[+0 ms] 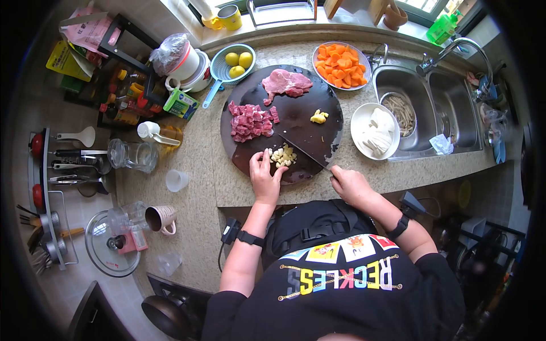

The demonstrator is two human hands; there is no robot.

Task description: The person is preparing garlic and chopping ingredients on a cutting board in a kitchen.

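Observation:
A round dark cutting board point(293, 122) lies on the counter. My left hand point(265, 179) rests at its near edge, thumb and fingers apart around a small pile of chopped garlic point(284, 154). In my right hand point(350, 184), closed on the handle, is a knife point(305, 152); its dark blade lies over the board, tip pointing up and left, right of the garlic. Diced red meat point(250, 123) sits at the board's left, a larger slab of meat point(286, 82) at the far side, and a small yellow piece point(319, 116) at the right.
Beyond the board are a plate of carrot chunks point(341, 65) and a colander point(216, 69) with yellow-green fruit. A white bowl point(356, 136) stands right, beside the double sink point(418, 149). At left are a plastic cup point(177, 181), a glass jar point(133, 155) and a mug point(162, 219).

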